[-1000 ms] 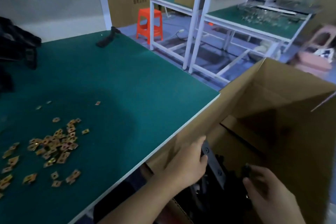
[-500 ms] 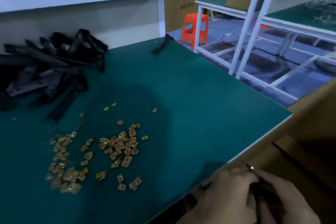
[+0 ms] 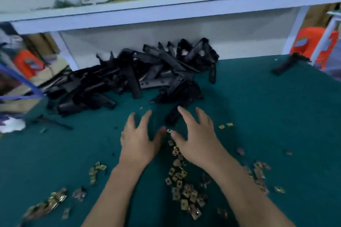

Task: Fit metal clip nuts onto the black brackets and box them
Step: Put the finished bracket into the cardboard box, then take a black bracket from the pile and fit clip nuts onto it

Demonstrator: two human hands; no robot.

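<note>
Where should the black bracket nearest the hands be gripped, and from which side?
Probably across the narrow width of the long black bracket, at its near end, from above with the right hand: it lies flat on the green mat, with its far end towards the bracket pile.

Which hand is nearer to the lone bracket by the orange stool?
Right. The bracket lies ahead and to the right of the right hand; the left hand is farther left still.
</note>
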